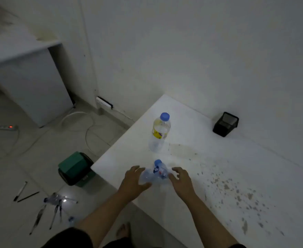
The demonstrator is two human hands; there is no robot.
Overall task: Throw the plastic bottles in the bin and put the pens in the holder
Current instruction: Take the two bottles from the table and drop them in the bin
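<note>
A small crumpled clear bottle (156, 173) with a blue cap lies near the front left corner of the white table (218, 167). My left hand (133, 182) cups its base between thumb and fingers. My right hand (182, 179) hovers at its right side, fingers curled and apart. A taller clear bottle (159, 133) with a yellow label and blue cap stands farther back. The black pen holder (225, 124) sits at the table's back, near the wall. The green bin (75, 168) stands on the floor by the table corner. Several pens (38, 217) and a crushed bottle (55, 198) lie on the floor.
A white cabinet (31, 86) stands at the back left. Cables (86, 126) and a power strip (2, 127) lie on the tiled floor. The table's right part is speckled with dark stains (240, 197). My bare foot (123, 230) shows below the table edge.
</note>
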